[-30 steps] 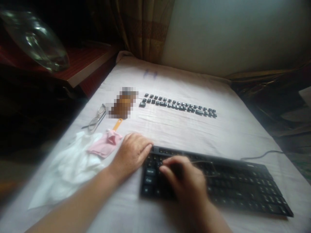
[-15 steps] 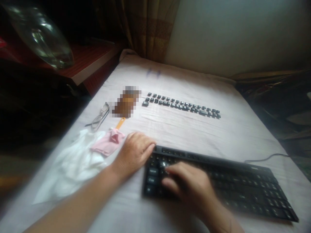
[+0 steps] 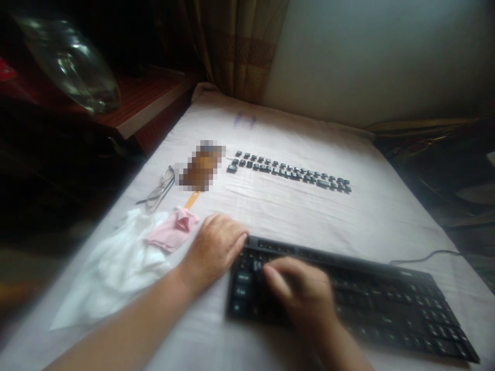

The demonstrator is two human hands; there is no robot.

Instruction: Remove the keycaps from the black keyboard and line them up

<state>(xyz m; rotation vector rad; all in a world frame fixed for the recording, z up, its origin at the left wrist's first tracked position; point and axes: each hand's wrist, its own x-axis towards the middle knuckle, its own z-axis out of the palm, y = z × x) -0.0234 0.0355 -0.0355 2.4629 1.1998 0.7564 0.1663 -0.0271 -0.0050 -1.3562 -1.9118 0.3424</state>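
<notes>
A black keyboard (image 3: 390,304) lies on the pale cloth, several of its upper key places without caps. At its top left corner, my left hand (image 3: 218,247) is closed on the edge, thumb on the near side. My right hand (image 3: 303,288) is over the keyboard's left part, thumb and forefinger pinched together by the keys; whatever is between the fingertips is hidden. Beyond the keyboard, loose black keycaps (image 3: 290,172) lie in two long rows, with one larger keycap (image 3: 232,168) at their left end.
Left of the keycaps are a blurred-out brown item (image 3: 201,167), an orange handle (image 3: 192,199), glasses (image 3: 160,189), a pink cloth (image 3: 174,232) and a white cloth (image 3: 116,268). A glass jar (image 3: 77,67) stands on the red-brown table (image 3: 154,95). A cable (image 3: 425,255) runs right.
My right thumb and forefinger, apart before, have come together over the keys. My left hand stays on the keyboard's corner. The view has shifted slightly.
</notes>
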